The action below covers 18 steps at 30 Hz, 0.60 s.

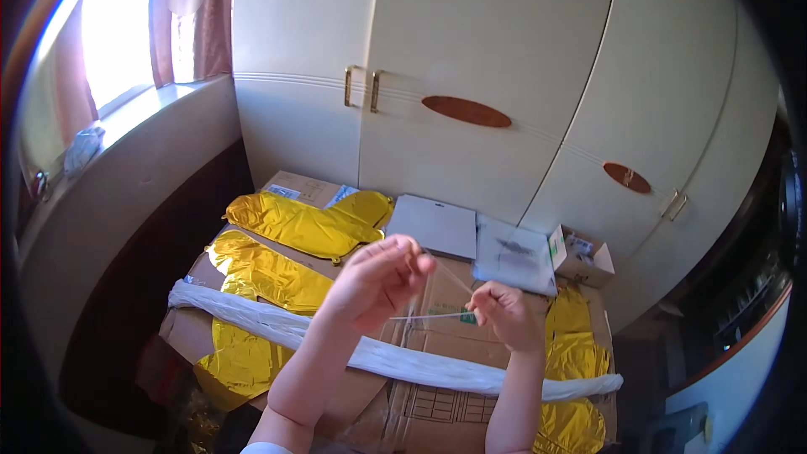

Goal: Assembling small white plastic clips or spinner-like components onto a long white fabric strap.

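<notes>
Raised above a cardboard-covered surface, my left hand point(382, 280) is closed in a pinch, with one end of a thin pale string running from its fingertips. My right hand point(504, 313), lower and to the right, pinches the same string point(435, 316). One strand slants between the two hands; another runs level from the right fingers toward my left wrist, where it passes out of sight. Below both hands, a long white bundle of gathered thin film or strands point(433, 367) lies across the cardboard point(445, 286). My forearms hide parts of it.
Yellow foil balloons point(290, 224) lie flat at the left, with more yellow foil point(576, 353) at the right. At the back are a flat grey box point(433, 225), a clear plastic packet point(513, 254) and a small open carton point(584, 266). White cupboard doors point(487, 42) stand behind.
</notes>
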Each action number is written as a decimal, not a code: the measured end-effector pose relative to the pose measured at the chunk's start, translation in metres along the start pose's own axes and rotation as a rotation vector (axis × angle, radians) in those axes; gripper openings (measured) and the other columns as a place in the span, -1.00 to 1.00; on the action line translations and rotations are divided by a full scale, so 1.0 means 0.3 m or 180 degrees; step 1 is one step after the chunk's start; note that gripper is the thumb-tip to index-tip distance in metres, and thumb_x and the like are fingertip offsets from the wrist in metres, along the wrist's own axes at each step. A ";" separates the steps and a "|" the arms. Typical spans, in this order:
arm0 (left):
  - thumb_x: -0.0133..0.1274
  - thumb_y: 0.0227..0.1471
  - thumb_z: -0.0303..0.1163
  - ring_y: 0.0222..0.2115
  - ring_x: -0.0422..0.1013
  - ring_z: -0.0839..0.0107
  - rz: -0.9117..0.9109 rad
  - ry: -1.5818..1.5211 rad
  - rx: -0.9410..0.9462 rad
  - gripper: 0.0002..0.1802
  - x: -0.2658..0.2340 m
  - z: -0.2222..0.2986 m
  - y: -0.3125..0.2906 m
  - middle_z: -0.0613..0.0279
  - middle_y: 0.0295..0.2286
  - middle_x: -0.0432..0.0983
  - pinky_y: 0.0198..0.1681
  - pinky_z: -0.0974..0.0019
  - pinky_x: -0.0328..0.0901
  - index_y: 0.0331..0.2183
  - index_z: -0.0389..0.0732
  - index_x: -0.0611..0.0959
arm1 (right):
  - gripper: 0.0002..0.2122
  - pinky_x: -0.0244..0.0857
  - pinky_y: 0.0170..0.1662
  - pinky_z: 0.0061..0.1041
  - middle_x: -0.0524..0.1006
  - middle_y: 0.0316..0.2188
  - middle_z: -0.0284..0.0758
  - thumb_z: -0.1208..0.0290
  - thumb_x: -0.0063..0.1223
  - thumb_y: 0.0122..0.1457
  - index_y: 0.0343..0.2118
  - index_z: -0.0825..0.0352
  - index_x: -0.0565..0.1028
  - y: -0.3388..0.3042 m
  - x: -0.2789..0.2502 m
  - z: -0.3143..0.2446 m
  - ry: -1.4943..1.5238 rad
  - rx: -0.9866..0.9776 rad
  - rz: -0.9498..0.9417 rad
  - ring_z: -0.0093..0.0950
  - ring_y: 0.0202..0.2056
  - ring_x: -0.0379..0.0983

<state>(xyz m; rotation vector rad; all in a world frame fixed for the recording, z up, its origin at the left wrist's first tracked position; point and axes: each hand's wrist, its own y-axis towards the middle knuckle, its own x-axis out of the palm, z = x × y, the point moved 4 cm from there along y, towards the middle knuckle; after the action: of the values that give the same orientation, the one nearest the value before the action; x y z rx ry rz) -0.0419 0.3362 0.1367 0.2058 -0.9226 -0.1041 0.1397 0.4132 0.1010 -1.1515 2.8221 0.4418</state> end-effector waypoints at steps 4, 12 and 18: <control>-0.04 0.00 -0.42 -0.33 0.36 0.50 0.0305 0.0654 0.0868 -0.83 0.036 0.004 0.016 0.13 -0.26 0.48 -0.28 0.48 0.24 -0.29 -0.21 0.47 | -0.82 0.08 -0.58 -0.75 0.31 -0.68 -0.53 0.33 -0.06 0.14 -0.47 0.33 0.45 -0.009 0.016 -0.019 -0.0518 -0.0052 -0.0058 -0.78 -0.64 0.18; -0.04 -0.14 -0.55 -0.40 0.36 0.44 -0.0400 0.4273 0.1283 -0.87 0.040 -0.046 0.012 0.28 -0.51 0.49 -0.40 0.37 0.23 -0.42 -0.23 0.54 | -0.89 0.13 -0.58 -0.75 0.37 -0.62 -0.48 0.47 -0.10 0.13 -0.43 0.36 0.46 -0.043 -0.024 -0.072 0.0787 -0.0550 0.0625 -0.74 -0.66 0.23; -0.08 -0.04 -0.43 -0.40 0.31 0.46 -0.0323 0.2189 0.1020 -0.75 0.058 -0.056 0.020 0.17 -0.31 0.46 -0.26 0.43 0.21 -0.27 -0.33 0.50 | -0.84 0.16 -0.54 -0.65 0.39 -0.65 -0.42 0.39 -0.08 0.13 -0.48 0.35 0.47 0.001 0.062 -0.038 -0.0807 -0.0233 0.0056 -0.65 -0.62 0.28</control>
<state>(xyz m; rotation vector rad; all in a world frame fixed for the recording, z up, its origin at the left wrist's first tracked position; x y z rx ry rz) -0.0181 0.3412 0.1416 0.5475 -0.2367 0.0248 0.1267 0.3977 0.1090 -1.0030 2.6185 0.6475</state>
